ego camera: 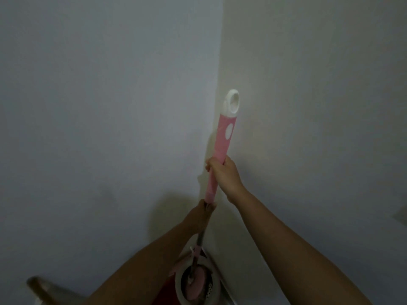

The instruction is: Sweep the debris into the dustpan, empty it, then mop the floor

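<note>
Mop, one, in two hands

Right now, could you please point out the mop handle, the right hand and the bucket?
mop handle [222,142], head view, on its pink grip
right hand [222,172], head view, on its back
bucket [214,271], head view, on its white rim

Bucket cut by bottom edge — blurred brown object lower left, unidentifiable.

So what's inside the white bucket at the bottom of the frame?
The pink mop head sits inside the bucket, its pole rising out. A perforated basket wall shows beside it. Anything beneath the mop head, water included, is covered.
</note>
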A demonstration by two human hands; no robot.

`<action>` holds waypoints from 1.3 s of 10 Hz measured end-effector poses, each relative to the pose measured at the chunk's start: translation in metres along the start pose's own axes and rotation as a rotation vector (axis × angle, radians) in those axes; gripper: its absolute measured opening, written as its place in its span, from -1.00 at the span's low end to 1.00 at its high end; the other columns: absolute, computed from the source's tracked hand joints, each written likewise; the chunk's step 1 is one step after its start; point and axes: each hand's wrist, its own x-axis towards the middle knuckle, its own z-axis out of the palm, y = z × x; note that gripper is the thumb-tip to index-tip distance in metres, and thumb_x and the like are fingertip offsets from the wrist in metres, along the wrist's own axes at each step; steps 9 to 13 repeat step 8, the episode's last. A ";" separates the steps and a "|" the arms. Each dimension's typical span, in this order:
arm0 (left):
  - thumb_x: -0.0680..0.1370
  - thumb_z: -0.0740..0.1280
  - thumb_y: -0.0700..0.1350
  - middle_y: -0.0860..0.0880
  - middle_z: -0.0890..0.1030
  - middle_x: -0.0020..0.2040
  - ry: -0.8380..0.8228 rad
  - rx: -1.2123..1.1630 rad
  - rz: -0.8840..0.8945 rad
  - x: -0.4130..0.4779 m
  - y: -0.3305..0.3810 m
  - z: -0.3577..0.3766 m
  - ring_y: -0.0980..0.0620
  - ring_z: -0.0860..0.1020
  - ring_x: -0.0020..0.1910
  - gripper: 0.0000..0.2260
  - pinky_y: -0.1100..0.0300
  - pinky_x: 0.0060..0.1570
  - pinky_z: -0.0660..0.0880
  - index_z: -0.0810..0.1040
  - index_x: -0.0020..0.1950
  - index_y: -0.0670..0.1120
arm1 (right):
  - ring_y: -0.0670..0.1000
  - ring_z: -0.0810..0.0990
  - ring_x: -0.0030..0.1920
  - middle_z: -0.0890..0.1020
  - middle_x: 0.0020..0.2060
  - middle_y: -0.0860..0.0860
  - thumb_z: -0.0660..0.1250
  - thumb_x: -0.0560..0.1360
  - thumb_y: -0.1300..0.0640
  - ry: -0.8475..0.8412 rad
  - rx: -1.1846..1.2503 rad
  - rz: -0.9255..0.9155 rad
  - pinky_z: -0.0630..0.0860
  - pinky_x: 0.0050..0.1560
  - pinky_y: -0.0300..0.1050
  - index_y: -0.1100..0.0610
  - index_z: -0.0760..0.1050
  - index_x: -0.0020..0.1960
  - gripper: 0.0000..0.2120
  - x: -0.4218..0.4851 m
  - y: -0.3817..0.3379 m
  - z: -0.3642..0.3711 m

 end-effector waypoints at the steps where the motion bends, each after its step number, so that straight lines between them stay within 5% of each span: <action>1: 0.62 0.05 0.23 -0.18 0.59 0.12 0.123 0.081 -0.126 0.029 0.009 -0.010 -0.15 0.57 0.09 -0.53 0.13 -0.05 0.41 0.41 0.27 -0.12 | -0.01 0.56 -0.12 0.58 -0.05 0.00 0.17 0.59 -0.12 -0.069 -0.239 0.058 0.45 -0.30 -0.20 0.11 0.44 0.18 -0.66 0.030 0.010 0.005; 4: 0.62 0.05 0.23 -0.17 0.62 0.09 0.154 0.180 -0.139 0.060 0.012 -0.030 -0.15 0.60 0.05 -0.52 0.05 0.05 0.52 0.49 0.23 -0.11 | 0.05 0.48 -0.11 0.59 0.04 0.11 0.08 0.66 -0.05 -0.038 -0.479 0.003 0.35 -0.17 -0.17 0.18 0.45 0.20 -0.65 0.069 0.024 0.019; 6: 0.64 0.17 0.05 -0.26 0.50 0.29 0.052 -0.035 -0.144 0.042 0.021 -0.037 -0.21 0.53 0.22 -0.56 0.02 0.14 0.48 0.31 0.40 -0.21 | 0.07 0.52 -0.02 0.57 0.14 0.13 0.03 0.67 0.01 -0.053 -0.494 0.058 0.37 -0.10 -0.21 0.19 0.42 0.29 -0.64 0.061 0.017 0.023; 7: 0.63 0.14 0.11 -0.16 0.22 0.53 0.113 0.205 -0.027 0.023 0.017 -0.043 -0.13 0.30 0.46 -0.35 0.03 0.38 0.30 0.01 0.58 -0.20 | 0.08 0.52 0.19 0.52 0.23 0.09 0.05 0.66 0.04 -0.042 -0.460 0.024 0.32 0.04 -0.28 0.17 0.39 0.37 -0.63 0.039 0.020 0.019; 8: 0.65 0.04 0.14 -0.15 -0.01 0.59 0.123 0.414 0.006 0.006 0.011 -0.052 -0.12 0.07 0.56 -0.34 -0.02 0.49 0.11 -0.13 0.61 -0.17 | 0.07 0.35 0.42 0.36 0.44 0.09 0.06 0.66 -0.02 0.027 -0.508 0.068 0.22 0.26 -0.28 0.21 0.23 0.52 -0.50 0.015 0.022 0.019; 13: 0.65 0.04 0.14 -0.15 -0.01 0.59 0.123 0.414 0.006 0.006 0.011 -0.052 -0.12 0.07 0.56 -0.34 -0.02 0.49 0.11 -0.13 0.61 -0.17 | 0.07 0.35 0.42 0.36 0.44 0.09 0.06 0.66 -0.02 0.027 -0.508 0.068 0.22 0.26 -0.28 0.21 0.23 0.52 -0.50 0.015 0.022 0.019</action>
